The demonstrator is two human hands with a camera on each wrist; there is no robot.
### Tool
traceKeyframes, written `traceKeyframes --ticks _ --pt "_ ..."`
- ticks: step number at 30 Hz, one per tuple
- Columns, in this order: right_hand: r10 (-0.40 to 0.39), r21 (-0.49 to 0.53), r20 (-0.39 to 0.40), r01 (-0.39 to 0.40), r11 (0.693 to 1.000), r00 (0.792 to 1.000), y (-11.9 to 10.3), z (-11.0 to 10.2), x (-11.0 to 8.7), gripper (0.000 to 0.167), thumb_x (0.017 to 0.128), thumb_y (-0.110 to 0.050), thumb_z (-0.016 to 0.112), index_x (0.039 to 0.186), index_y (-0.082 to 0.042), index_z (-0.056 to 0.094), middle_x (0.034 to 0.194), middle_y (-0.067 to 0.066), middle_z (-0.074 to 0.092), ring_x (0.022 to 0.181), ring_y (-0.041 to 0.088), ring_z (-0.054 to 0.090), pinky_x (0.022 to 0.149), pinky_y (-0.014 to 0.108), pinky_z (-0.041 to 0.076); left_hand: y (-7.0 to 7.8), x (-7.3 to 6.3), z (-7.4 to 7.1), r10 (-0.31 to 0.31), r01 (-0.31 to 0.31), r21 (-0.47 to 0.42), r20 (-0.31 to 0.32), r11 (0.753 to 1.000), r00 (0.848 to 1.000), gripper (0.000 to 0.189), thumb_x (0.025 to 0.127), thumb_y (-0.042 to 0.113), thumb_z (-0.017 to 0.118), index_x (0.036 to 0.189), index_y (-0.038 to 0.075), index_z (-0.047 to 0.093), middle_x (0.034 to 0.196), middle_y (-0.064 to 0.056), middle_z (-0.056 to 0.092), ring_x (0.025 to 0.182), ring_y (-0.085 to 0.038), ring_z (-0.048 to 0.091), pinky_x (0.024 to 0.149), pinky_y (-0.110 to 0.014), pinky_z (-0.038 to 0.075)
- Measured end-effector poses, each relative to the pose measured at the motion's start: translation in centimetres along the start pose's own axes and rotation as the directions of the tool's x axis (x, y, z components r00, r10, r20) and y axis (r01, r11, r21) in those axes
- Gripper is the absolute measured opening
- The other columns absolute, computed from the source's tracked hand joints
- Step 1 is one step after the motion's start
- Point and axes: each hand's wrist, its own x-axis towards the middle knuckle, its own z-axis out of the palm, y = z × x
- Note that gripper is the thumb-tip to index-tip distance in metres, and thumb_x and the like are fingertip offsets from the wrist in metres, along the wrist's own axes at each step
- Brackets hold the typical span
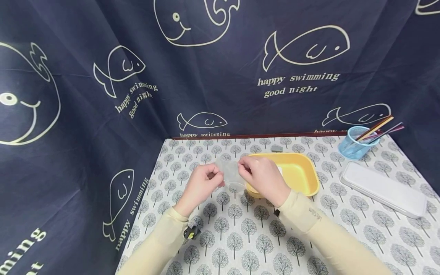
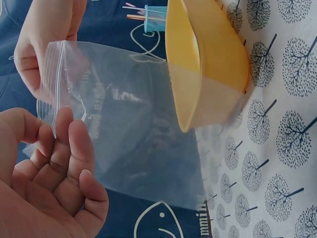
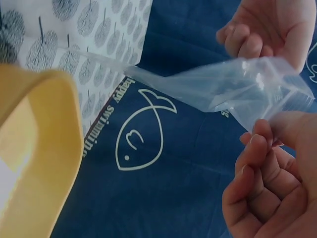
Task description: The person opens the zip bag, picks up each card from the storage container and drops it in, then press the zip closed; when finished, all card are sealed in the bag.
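Observation:
Between my hands hangs a clear zip-lock bag, its ridged zip strip along the top edge. My left hand pinches one end of that top edge between thumb and forefinger. At the other end my right hand pinches it the same way, its remaining fingers curled in. The bag looks flat and see-through, with the curtain and table cloth showing through it. Just behind and right of the bag stands a yellow plastic basin, which my right hand partly covers in the head view. Something white lies inside the basin.
A white flat case lies at the right. Behind it a blue cup holds several thin sticks. A small grey block sits behind the basin. The table has a tree-print cloth and ends at a dark fish-print curtain.

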Motion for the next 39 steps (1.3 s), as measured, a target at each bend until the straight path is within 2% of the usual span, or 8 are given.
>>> traceKeyframes --ticks 3,14,19,27,30,32,36,39 --pt "-0.013 -0.021 0.001 0.013 1.000 1.000 0.3 -0.2 0.2 0.014 0.094 -0.005 0.062 0.083 -0.011 0.069 0.065 -0.007 0.055 0.053 0.007 0.045 0.047 0.025 0.041 -0.1 -0.2 -0.3 -0.001 0.001 0.017 0.000 1.000 1.000 0.020 0.091 0.008 0.065 0.073 0.016 0.065 0.067 0.005 0.068 0.052 -0.011 0.048 0.048 -0.025 0.039" --pt "-0.036 -0.041 0.035 0.037 0.998 0.999 0.8 -0.8 0.6 0.013 0.097 -0.005 0.063 0.088 -0.007 0.071 0.072 0.000 0.066 0.057 0.011 0.054 0.056 0.028 0.052 0.9 -1.3 -1.1 -0.053 0.051 0.084 0.020 0.995 0.998 0.020 0.087 0.010 0.067 0.069 0.019 0.067 0.065 0.010 0.069 0.056 -0.017 0.060 0.050 -0.026 0.042" --pt "-0.028 -0.040 0.040 0.030 0.999 0.999 0.9 -1.1 0.6 0.012 0.097 -0.005 0.064 0.091 -0.006 0.074 0.080 0.003 0.072 0.065 0.015 0.064 0.062 0.032 0.057 1.0 -1.7 -1.3 -0.064 0.061 0.129 0.024 0.990 0.998 0.022 0.088 0.012 0.069 0.067 0.020 0.065 0.064 0.012 0.067 0.051 -0.014 0.056 0.049 -0.027 0.042" --pt "-0.050 -0.018 0.058 0.051 0.999 0.997 0.7 -0.8 0.6 0.012 0.096 -0.005 0.065 0.088 -0.009 0.072 0.074 -0.003 0.065 0.060 0.010 0.055 0.058 0.028 0.052 0.9 -1.7 -1.3 -0.033 0.036 0.213 -0.014 0.976 0.999 0.021 0.084 0.010 0.068 0.067 0.022 0.062 0.062 0.011 0.061 0.051 -0.009 0.048 0.058 -0.031 0.047" --pt "-0.063 -0.011 0.072 0.064 0.998 0.995 0.4 -0.7 0.6 0.010 0.096 -0.006 0.067 0.089 -0.009 0.073 0.077 -0.002 0.068 0.063 0.011 0.058 0.061 0.029 0.054 1.0 -1.5 -1.3 -0.012 0.030 0.267 -0.066 0.963 0.998 0.013 0.082 0.011 0.069 0.075 0.019 0.061 0.065 0.009 0.059 0.055 -0.010 0.051 0.055 -0.030 0.047" --pt "-0.074 -0.008 0.084 0.075 0.997 0.994 0.2 -0.6 0.7 0.009 0.096 -0.006 0.068 0.090 -0.009 0.074 0.079 -0.002 0.070 0.065 0.011 0.061 0.063 0.030 0.056 1.1 -1.3 -1.3 0.004 0.025 0.293 -0.098 0.956 0.995 0.012 0.081 0.012 0.070 0.088 0.016 0.062 0.070 0.007 0.059 0.057 -0.011 0.052 0.053 -0.030 0.046" --pt "-0.081 0.003 0.100 0.082 0.997 0.992 -0.3 -0.5 0.8 0.008 0.097 -0.007 0.069 0.092 -0.009 0.075 0.079 -0.003 0.070 0.066 0.011 0.063 0.065 0.031 0.057 1.5 -0.7 -1.3 0.032 0.016 0.315 -0.148 0.949 0.988 0.040 0.079 0.012 0.070 0.118 0.013 0.057 0.079 0.005 0.056 0.060 -0.012 0.053 0.052 -0.031 0.045" --pt "-0.084 0.007 0.103 0.083 0.997 0.991 -0.6 -0.6 0.9 0.008 0.097 -0.006 0.069 0.092 -0.008 0.075 0.077 -0.003 0.068 0.065 0.011 0.061 0.065 0.031 0.057 1.8 -0.3 -1.4 0.056 0.003 0.324 -0.173 0.946 0.983 0.048 0.080 0.011 0.069 0.126 0.016 0.056 0.080 0.006 0.055 0.060 -0.011 0.052 0.052 -0.030 0.044"
